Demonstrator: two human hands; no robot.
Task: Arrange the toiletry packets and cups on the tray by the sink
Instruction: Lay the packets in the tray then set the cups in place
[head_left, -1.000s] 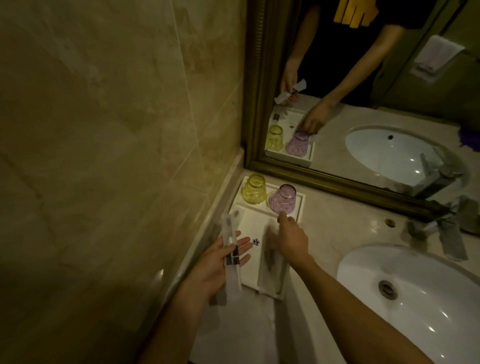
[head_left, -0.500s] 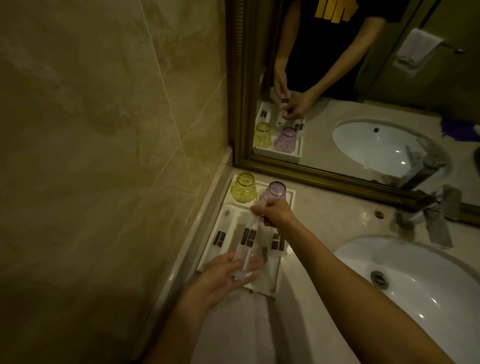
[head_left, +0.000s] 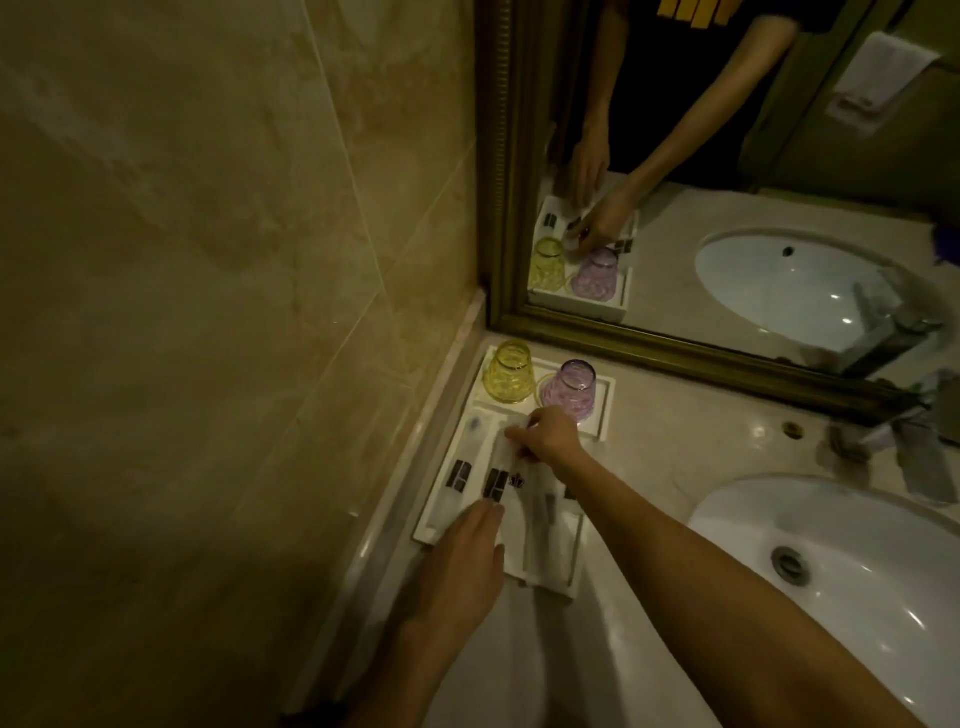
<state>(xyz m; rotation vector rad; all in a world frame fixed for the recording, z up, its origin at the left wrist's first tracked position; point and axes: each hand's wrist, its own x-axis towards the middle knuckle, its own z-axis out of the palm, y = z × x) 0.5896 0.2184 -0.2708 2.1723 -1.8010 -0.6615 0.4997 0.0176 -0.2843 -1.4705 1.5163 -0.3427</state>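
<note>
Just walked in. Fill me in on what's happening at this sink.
A person is laying toiletry packets on the white tray beside the sink. The right hand pinches the far end of a packet; the left hand rests on its near end. The yellow cup and purple cup stand upside down at the back.

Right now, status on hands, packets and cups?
Right hand pinching middle packet top end; left hand pressing its near end. Yellow cup, purple cup inverted on tray. Nothing obstructing.
</note>
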